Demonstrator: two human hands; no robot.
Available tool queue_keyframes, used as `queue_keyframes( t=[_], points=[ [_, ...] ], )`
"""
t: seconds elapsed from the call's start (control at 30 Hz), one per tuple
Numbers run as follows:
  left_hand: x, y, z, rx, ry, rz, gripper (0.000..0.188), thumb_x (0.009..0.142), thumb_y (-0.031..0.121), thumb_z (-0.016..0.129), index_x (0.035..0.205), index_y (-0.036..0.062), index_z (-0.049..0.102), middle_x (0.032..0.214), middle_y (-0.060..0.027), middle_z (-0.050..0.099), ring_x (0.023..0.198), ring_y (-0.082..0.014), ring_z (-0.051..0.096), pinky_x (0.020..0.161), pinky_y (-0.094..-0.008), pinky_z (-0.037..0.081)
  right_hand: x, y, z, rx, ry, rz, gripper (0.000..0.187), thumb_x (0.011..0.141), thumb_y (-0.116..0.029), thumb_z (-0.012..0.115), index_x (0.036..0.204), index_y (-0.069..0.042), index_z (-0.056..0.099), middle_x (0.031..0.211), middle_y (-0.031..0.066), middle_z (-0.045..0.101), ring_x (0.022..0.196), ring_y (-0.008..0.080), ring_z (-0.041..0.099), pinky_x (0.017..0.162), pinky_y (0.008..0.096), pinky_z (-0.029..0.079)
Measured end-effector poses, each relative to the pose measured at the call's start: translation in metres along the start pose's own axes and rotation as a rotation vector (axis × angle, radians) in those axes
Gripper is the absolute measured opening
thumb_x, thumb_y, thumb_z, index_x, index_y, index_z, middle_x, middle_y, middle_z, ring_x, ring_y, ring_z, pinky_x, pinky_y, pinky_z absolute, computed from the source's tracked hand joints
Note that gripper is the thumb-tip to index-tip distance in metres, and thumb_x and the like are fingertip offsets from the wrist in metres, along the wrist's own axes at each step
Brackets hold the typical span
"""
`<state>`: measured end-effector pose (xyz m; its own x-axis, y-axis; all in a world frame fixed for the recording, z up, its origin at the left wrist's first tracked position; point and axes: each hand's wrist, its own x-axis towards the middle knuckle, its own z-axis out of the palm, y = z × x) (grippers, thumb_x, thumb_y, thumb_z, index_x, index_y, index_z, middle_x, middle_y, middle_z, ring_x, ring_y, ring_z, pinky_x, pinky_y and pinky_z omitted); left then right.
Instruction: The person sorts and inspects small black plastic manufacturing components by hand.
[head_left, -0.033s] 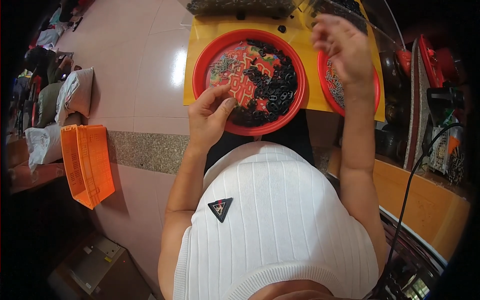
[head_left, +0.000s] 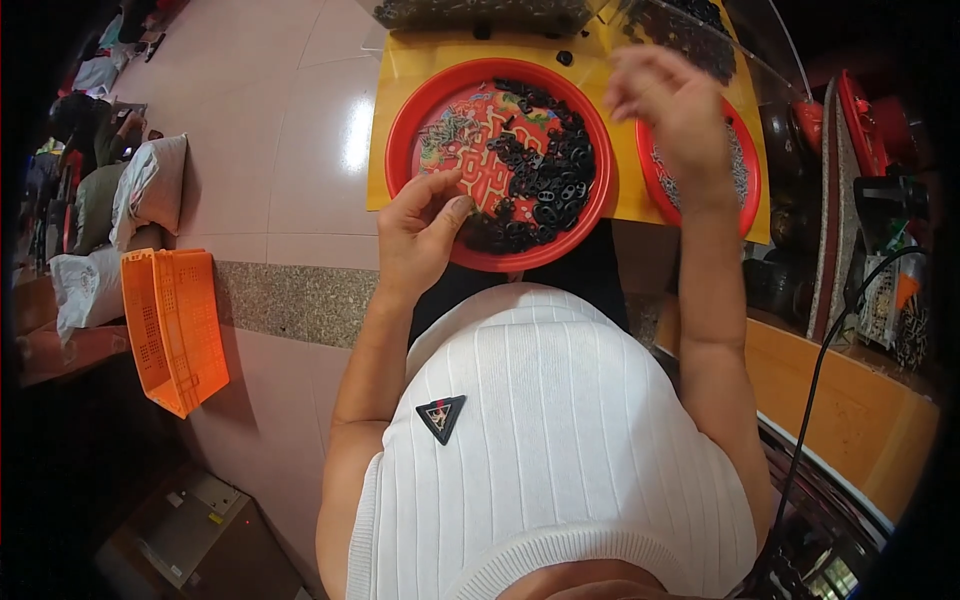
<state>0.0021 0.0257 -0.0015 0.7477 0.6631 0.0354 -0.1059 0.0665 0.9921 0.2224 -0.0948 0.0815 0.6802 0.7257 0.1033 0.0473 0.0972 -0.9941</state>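
Observation:
A round red tray [head_left: 396, 130] lies in front of me. In it, small black oval plastic parts with holes [head_left: 560, 190] fill the right side, and small silvery pin-like pieces [head_left: 447, 130] lie at the upper left. My left hand [head_left: 420, 230] hovers over the tray's near left rim, thumb and forefinger drawn together; whatever is between them is too small to make out. My right hand [head_left: 675, 115] is raised above a smaller red tray [head_left: 750, 200] of silvery pieces, its fingers loosely bent, apart and slightly blurred, with nothing visible in them.
Both trays rest on a yellow tabletop [head_left: 625, 190]. At its far side stand clear bins of black parts [head_left: 480, 15], with a loose black part [head_left: 564, 58] nearby. An orange crate [head_left: 175, 330] and white sacks [head_left: 150, 190] are on the left. A black cable [head_left: 818, 370] hangs at right.
My right hand has shifted slightly left and toward me, from the far bins, uncovering more of the smaller tray. My left hand has stayed in place.

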Motion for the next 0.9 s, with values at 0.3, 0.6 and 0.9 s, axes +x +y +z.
queue_keyframes(
  t=[0.3, 0.6, 0.9],
  points=[
    [0.011, -0.001, -0.006, 0.477, -0.063, 0.282, 0.017, 0.07, -0.006, 0.06, 0.087, -0.0038, 0.057, 0.074, -0.0106, 0.052, 0.061, -0.0174, 0.053, 0.053, -0.0246, 0.042, -0.041, 0.065, 0.052, -0.973, -0.389, -0.449, 0.011, 0.067, 0.002, 0.054, 0.078, -0.001, 0.057, 0.075, 0.0123, 0.049, 0.073, 0.0284, 0.049, 0.067, 0.0358, 0.041],
    [0.05, 0.005, -0.012, 1.1, -0.093, 0.524, 0.016, 0.057, -0.006, 0.057, 0.072, -0.0012, 0.056, 0.076, -0.0151, 0.052, 0.075, -0.0319, 0.052, 0.067, -0.039, 0.043, -0.044, 0.067, 0.061, -1.092, -0.495, -0.39, 0.01, 0.068, -0.003, 0.052, 0.077, -0.001, 0.057, 0.079, 0.0159, 0.048, 0.081, 0.0305, 0.049, 0.072, 0.039, 0.042],
    [0.067, -0.011, -0.011, 1.271, -0.226, 0.474, 0.012, 0.057, 0.003, 0.061, 0.068, 0.0, 0.056, 0.075, -0.0146, 0.052, 0.073, -0.0304, 0.052, 0.065, -0.0384, 0.044, -0.052, 0.063, 0.051, -0.734, -0.339, -0.283, 0.009, 0.07, 0.0, 0.057, 0.079, 0.0, 0.054, 0.07, 0.0128, 0.053, 0.068, 0.0277, 0.054, 0.063, 0.035, 0.044]
  ],
)
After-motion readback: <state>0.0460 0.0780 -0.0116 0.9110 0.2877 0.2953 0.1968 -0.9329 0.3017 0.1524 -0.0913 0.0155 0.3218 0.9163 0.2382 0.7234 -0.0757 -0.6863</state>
